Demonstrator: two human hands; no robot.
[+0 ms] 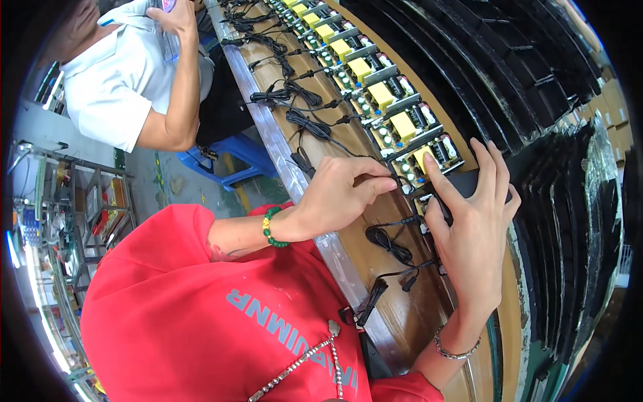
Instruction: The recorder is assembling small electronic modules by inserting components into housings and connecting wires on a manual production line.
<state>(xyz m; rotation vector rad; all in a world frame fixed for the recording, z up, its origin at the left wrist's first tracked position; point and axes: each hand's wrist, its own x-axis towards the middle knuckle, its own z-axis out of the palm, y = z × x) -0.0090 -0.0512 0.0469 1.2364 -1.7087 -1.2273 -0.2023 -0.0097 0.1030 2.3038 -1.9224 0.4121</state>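
Observation:
A row of power supply circuit boards (403,126) with yellow transformers runs away from me along the bench. Over the nearest board (410,167) my right hand (472,221) lies with its fingers spread. Its index fingertip touches the yellow transformer, and the thumb is apart from it, by the board's near end. At the board's left edge my left hand (338,194) is closed, thumb and index finger pinched together. Whatever sits between those fingertips is too small to make out. Black coiled cables (388,245) with plugs lie beside the boards, some leading up to them.
Stacked black panels (556,248) stand close on my right, with more black trays (482,60) beyond. A person in a white shirt (110,80) is across the bench at the far left, near a blue stool (234,161). Metal shelving (87,208) stands at left.

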